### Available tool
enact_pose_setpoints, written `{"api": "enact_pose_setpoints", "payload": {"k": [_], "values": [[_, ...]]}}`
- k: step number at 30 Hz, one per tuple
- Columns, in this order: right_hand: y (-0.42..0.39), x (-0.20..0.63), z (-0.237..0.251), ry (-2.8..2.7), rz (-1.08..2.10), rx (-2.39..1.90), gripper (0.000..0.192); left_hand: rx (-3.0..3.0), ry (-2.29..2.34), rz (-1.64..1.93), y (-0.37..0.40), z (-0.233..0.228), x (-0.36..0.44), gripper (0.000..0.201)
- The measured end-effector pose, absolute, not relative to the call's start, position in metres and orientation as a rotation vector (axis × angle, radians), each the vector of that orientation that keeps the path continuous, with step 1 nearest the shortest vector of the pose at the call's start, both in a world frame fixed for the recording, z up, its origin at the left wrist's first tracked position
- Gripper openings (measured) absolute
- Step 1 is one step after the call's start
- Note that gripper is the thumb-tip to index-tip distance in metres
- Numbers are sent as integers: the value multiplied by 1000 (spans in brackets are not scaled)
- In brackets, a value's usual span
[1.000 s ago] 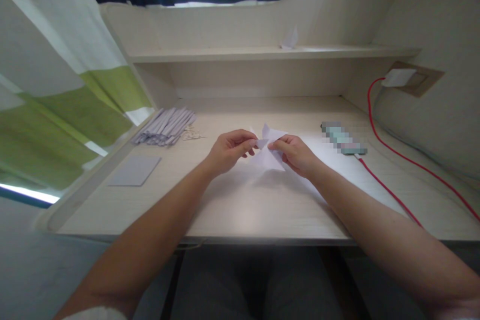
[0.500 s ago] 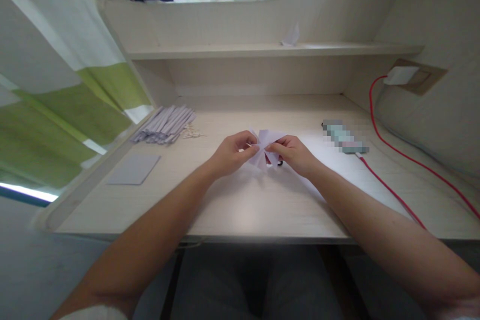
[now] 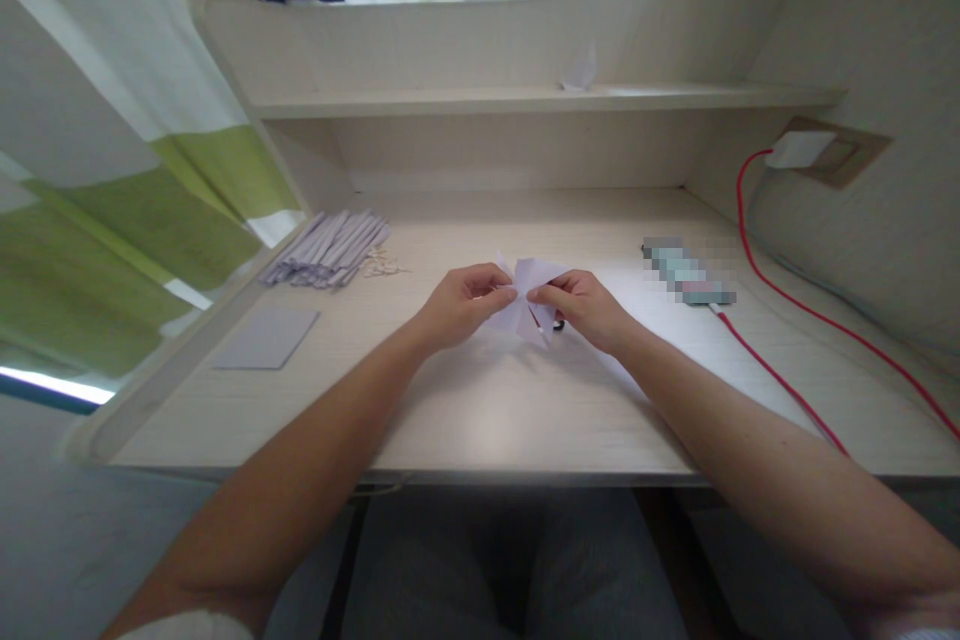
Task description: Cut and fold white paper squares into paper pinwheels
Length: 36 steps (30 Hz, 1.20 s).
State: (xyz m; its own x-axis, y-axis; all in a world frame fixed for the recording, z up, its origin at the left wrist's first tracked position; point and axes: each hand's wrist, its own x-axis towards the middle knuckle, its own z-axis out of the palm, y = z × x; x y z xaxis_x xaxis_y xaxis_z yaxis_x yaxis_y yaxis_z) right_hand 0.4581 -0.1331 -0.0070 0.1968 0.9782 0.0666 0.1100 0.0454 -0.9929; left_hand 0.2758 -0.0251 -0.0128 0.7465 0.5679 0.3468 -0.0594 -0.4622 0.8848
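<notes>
A folded piece of white paper is held above the middle of the desk, its flaps spreading between my hands. My left hand pinches its left side between thumb and fingers. On the other side, my right hand pinches the paper with thumb and forefinger. Behind and below the paper, a small red and black object shows in part; I cannot make out its kind.
A bundle of folded paper strips lies at the left, with pale strings beside it. Nearer is a stack of paper sheets. A blurred phone with a red cable lies right. Another folded paper stands on the shelf.
The paper's flaps have shifted slightly between my fingers, and the lower flap has moved a little to the right. Both hands keep their pinch in nearly the same place.
</notes>
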Motion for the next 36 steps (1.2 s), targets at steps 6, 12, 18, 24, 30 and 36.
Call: {"api": "enact_pose_setpoints", "payload": {"k": [6,12,18,24,30,36], "values": [[-133,458,-8,-1181,957,-1322,19,2028,365,758,-23,-13,273,10],[-130,464,-19,-1227,975,-1291,20,1944,378,776,-23,-13,276,13],[-130,464,-16,-1156,936,-1326,21,1832,438,680,-23,-9,273,36],[-132,462,-12,-1107,931,-1336,23,1783,398,782,-21,-10,275,38],[-131,463,-13,-1119,930,-1330,24,1756,426,775,-20,-12,276,37],[-131,463,-13,-1119,946,-1301,22,1815,459,629,-20,-10,271,32]]}}
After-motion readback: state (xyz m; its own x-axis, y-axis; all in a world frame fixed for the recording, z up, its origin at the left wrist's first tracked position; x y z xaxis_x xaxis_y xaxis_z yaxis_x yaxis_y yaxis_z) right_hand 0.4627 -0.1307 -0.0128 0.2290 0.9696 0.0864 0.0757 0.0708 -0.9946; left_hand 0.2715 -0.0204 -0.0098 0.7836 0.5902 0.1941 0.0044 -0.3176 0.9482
